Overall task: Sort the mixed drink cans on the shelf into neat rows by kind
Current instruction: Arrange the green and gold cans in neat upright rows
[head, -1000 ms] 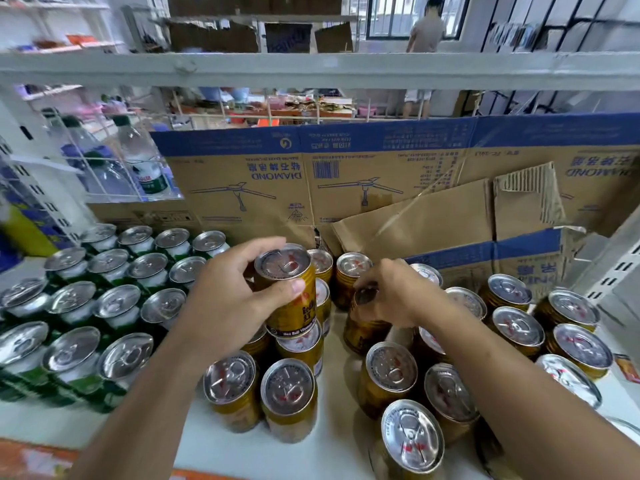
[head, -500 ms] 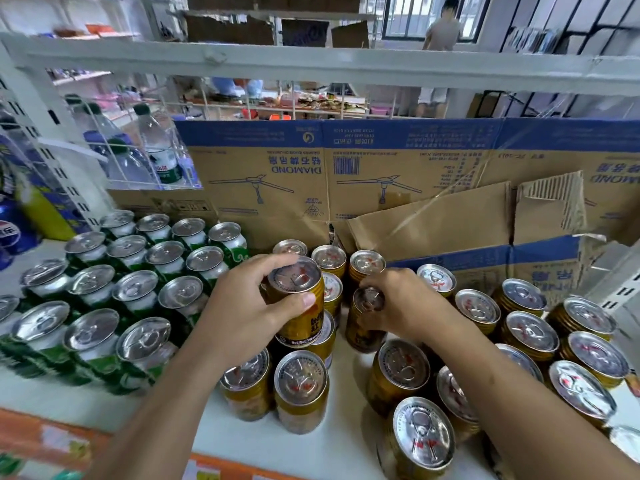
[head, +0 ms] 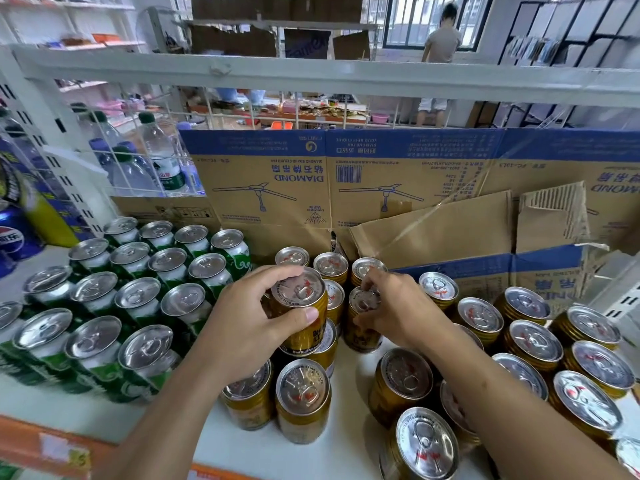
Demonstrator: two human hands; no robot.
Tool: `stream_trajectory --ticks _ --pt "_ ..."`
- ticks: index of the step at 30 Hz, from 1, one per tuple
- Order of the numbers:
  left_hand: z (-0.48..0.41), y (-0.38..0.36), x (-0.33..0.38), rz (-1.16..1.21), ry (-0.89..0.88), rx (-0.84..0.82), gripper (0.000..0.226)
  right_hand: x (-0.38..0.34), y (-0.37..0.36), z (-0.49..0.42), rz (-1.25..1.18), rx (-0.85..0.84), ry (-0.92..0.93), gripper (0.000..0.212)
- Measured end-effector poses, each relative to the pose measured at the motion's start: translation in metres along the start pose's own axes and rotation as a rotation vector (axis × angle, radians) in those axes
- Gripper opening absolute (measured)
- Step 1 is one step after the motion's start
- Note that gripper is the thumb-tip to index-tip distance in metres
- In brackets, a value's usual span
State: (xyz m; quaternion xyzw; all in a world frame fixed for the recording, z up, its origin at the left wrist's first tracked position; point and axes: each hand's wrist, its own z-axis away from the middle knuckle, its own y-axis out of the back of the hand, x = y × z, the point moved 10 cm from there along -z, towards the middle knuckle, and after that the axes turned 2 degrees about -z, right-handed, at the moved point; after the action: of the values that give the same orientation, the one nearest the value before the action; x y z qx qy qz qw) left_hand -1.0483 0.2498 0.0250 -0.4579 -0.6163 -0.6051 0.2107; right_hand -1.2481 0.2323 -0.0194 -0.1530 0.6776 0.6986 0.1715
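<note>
Left grip round gold can, silver lid

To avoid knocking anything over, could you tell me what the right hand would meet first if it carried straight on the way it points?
Probably the back-row gold can just beyond the held can in the right hand, with the cardboard box behind it; depth is hard to judge.
</note>
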Motion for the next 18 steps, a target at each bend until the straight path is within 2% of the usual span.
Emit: stream_trajectory --ticks 8,11,13,15,18 --pt "0.0 0.0 0.0 0.011 0.004 0.003 0.057 0.0 -0.002 0.004 -0.033 -0.018 0.011 0.042" --pt "0.002 -0.001 0.0 0.022 0.018 0.0 0.054 0.003 -0.001 0.008 -0.066 -0.022 -0.009 0.058" --pt "0.001 -0.001 -0.001 0.048 0.033 -0.014 0.056 -0.003 0.011 0.014 -0.068 0.043 0.025 0.066" --pt "-0.002 -0.001 -0.001 0.069 0.039 -0.035 0.061 -0.015 0.025 0.021 -0.148 0.092 0.095 0.06" --pt "-0.01 -0.006 0.008 0.102 0.019 -0.065 0.056 -0.035 0.022 0.03 -0.363 -0.035 0.187 0.058"
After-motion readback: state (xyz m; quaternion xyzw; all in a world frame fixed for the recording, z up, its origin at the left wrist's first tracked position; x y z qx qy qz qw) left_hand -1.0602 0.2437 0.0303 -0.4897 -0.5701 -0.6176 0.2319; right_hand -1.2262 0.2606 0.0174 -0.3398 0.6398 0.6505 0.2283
